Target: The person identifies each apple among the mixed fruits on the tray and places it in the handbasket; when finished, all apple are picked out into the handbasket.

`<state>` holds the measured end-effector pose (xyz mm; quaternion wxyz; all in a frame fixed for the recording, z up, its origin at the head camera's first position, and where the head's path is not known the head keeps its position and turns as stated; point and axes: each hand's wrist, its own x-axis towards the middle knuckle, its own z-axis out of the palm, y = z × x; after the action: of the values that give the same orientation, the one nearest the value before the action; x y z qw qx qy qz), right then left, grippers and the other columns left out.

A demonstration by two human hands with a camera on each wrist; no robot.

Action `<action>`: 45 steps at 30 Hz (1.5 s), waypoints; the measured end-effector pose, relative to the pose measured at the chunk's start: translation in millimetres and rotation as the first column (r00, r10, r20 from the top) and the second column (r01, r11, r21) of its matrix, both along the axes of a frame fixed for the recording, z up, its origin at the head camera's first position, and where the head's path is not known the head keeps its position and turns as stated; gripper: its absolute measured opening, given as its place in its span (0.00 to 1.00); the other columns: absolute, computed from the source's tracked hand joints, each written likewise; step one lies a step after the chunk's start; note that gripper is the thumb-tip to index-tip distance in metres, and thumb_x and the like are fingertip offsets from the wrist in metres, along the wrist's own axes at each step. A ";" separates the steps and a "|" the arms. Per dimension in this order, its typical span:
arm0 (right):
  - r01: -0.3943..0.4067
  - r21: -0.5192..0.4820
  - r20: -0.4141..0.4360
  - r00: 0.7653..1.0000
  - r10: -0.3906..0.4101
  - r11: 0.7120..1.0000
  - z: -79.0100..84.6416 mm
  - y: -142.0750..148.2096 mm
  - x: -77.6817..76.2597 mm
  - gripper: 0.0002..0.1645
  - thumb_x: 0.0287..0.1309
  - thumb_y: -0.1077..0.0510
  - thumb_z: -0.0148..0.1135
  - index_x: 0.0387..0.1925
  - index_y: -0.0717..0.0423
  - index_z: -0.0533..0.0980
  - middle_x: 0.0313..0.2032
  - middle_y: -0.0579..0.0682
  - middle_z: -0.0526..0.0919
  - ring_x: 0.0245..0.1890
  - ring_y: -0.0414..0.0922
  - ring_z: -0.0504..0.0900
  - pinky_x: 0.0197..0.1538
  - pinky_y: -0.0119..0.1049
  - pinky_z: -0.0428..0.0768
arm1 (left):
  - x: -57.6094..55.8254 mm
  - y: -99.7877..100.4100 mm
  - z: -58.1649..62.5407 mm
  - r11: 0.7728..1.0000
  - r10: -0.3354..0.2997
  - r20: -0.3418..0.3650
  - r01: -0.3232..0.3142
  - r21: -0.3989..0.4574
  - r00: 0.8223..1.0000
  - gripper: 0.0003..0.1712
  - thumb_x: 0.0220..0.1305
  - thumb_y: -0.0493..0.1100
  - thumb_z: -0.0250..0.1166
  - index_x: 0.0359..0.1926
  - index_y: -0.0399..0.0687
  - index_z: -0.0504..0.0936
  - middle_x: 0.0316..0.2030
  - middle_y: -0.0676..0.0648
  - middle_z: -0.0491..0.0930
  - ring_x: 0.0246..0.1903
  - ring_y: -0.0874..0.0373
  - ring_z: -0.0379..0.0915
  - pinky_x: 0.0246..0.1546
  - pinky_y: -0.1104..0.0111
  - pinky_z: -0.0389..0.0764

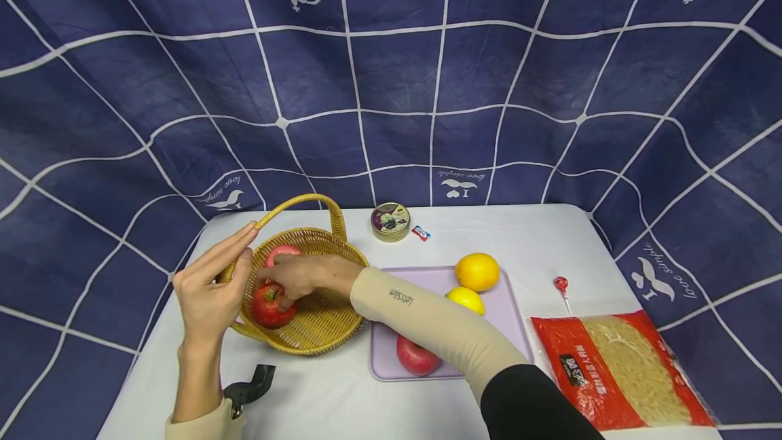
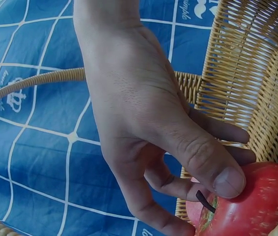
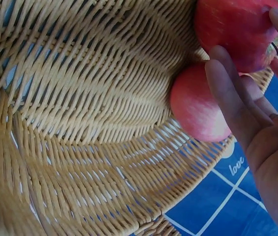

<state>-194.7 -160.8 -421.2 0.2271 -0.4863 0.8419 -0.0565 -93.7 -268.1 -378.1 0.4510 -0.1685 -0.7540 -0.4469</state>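
Note:
A yellow wicker basket stands on the left, holding a red apple and a paler pink-red apple. Reaching in from the right, my right hand grips the red apple near its stem, thumb on one side and fingers on the other. In the right wrist view its fingers also lie in front of the paler apple. My left hand holds the basket's arched handle at the left side, fingers fairly straight and partly hiding it.
Under my right arm lies a lilac tray with an orange, a lemon and an apple. A round tin and a small candy are behind. To the right are a lollipop and a red food packet.

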 end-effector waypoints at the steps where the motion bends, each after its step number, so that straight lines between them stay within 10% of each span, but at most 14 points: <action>1: 0.000 0.000 0.001 1.000 0.000 1.000 0.3 0.0 -0.1 0.37 0.51 0.44 0.77 0.62 0.27 0.71 0.56 0.35 0.72 0.59 0.31 0.66 0.61 0.25 0.71 | -0.1 0.1 0.1 1.000 -0.001 -0.001 0.001 0.001 1.000 0.13 0.58 0.26 0.66 0.45 0.33 0.88 0.47 0.37 0.86 0.51 0.56 0.84 0.56 0.72 0.81; 45: -0.178 -0.133 -0.010 0.984 0.178 0.975 11.9 38.5 -4.2 0.41 0.54 0.40 0.74 0.68 0.41 0.70 0.59 0.36 0.75 0.60 0.32 0.71 0.64 0.20 0.67 | -1.1 2.5 1.4 1.000 -0.003 -0.024 0.003 0.008 1.000 0.13 0.56 0.24 0.66 0.44 0.31 0.88 0.46 0.36 0.87 0.50 0.56 0.85 0.55 0.73 0.81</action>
<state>-198.8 -122.2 -409.3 0.1988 -0.5738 0.7891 -0.0927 -94.8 -265.7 -376.7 0.4601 -0.1732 -0.7463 -0.4487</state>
